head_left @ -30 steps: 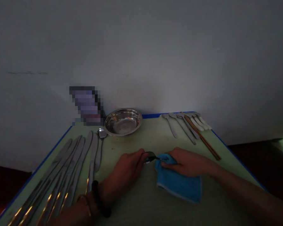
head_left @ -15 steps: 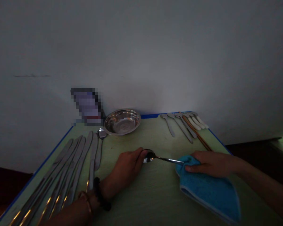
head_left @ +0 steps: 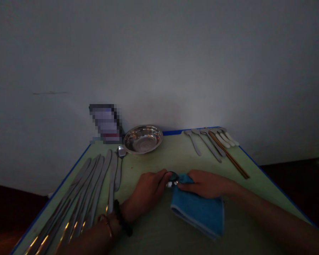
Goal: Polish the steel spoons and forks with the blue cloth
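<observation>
Over the middle of the table, my left hand (head_left: 152, 187) pinches the bowl of a metal spoon (head_left: 172, 179) between thumb and fingers. My right hand (head_left: 206, 184) is closed on a folded blue cloth (head_left: 202, 212). Part of the cloth wraps the spoon's neck close to its bowl, and the rest hangs below the hand. The spoon's handle is hidden behind the cloth and my right hand.
Several table knives (head_left: 95, 187) lie at the left, beside another spoon (head_left: 119, 163). A steel bowl (head_left: 143, 140) and a blurred-out upright device (head_left: 106, 122) stand by the wall. Right of them lie several utensils (head_left: 207, 143) and brown chopsticks (head_left: 231, 156) on the green table (head_left: 149, 163).
My right hand has slid the cloth leftwards along the spoon, from the handle up to the bowl. My left hand keeps its pinch. The whole view has shifted slightly.
</observation>
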`<state>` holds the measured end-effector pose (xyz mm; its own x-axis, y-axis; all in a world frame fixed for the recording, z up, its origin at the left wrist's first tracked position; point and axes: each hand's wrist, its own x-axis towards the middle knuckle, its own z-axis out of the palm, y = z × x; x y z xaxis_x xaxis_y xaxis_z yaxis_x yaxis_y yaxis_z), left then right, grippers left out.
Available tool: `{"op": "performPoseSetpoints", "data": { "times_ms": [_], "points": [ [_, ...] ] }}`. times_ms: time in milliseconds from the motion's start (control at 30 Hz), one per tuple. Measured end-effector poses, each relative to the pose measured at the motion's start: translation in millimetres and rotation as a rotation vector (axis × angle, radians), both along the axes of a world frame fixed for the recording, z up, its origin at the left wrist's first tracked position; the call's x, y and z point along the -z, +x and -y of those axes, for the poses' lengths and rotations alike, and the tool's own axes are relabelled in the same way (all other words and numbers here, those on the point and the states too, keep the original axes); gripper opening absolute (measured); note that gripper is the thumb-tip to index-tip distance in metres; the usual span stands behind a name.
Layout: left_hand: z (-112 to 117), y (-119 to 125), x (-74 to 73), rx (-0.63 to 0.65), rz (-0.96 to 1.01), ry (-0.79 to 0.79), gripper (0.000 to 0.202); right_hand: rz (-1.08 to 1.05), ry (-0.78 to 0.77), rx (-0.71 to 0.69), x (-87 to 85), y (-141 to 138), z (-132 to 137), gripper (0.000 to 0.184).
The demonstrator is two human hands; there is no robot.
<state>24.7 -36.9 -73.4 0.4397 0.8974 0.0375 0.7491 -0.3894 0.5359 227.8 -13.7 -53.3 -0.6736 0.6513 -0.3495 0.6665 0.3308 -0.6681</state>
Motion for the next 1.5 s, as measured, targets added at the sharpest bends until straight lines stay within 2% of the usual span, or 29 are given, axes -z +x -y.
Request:
{"op": "performPoseSetpoints", "data": {
  "times_ms": [133,233,433,467,567,667,733,800,867,967,1067,1133,1200,1267,1333,1500],
  "points": [
    [-1.2,1.7,-0.3,-0.032,0.103,-0.009,0.040,0.086,0.027,0.112,-4.6,41.7,14.9,0.046],
    [-2.3,3.3,0.6,-0.037,0.117,-0.028,0.040,0.118,0.010,0.148,-6.6,50.6,17.7,0.046],
    [-4.0,1.3,0.2,-0.051,0.115,-0.036,0.041,0.024,-0.016,0.045,0.9,7.1,4.3,0.047],
    [-4.7,0.3,-0.3,-0.068,0.126,-0.036,0.042,0.004,-0.061,0.035,2.4,2.0,1.2,0.046],
    [-7.0,-1.7,-1.1,-0.073,0.135,-0.042,0.043,-0.069,-0.171,0.079,4.8,-2.3,-5.4,0.043],
    [-8.2,-1.5,0.6,-0.009,0.073,-0.039,0.041,-0.059,-0.237,0.100,1.6,-2.4,-7.5,0.041],
    [-8.2,-1.1,2.3,0.045,0.033,-0.030,0.039,-0.008,-0.245,0.046,-2.4,-7.4,-8.3,0.039],
    [-7.4,-1.0,2.6,0.065,0.053,-0.046,0.038,-0.003,-0.155,-0.003,-5.0,-15.2,-9.6,0.040],
    [-5.7,-1.0,0.9,0.021,0.135,-0.082,0.038,-0.070,-0.131,0.043,-3.5,-21.6,-10.8,0.040],
    [-2.9,-0.5,-2.9,-0.075,0.305,-0.108,0.040,-0.298,-0.244,0.235,8.5,-23.0,-12.5,0.036],
    [-1.9,0.5,-4.4,-0.155,0.399,-0.125,0.044,-0.736,-0.446,0.658,25.7,-20.9,-17.9,0.033],
    [-2.1,1.3,-4.1,-0.166,0.352,-0.113,0.043,-1.037,-0.537,0.946,34.7,-23.1,-24.7,0.031],
    [-1.2,3.3,-3.6,-0.108,0.227,-0.079,0.041,-1.255,-0.569,1.139,39.8,-28.6,-32.7,0.027],
    [1.4,6.8,-3.2,-0.023,0.059,-0.033,0.037,-1.381,-0.567,1.241,41.3,-35.2,-39.7,0.022],
    [4.8,11.6,-2.7,0.016,-0.111,0.016,0.034,-1.440,-0.580,1.277,40.6,-40.1,-43.9,0.019],
    [8.6,20.0,0.2,-0.019,-0.337,0.097,0.035,-1.474,-0.666,1.279,37.9,-42.9,-44.4,0.020]
  ]
}}
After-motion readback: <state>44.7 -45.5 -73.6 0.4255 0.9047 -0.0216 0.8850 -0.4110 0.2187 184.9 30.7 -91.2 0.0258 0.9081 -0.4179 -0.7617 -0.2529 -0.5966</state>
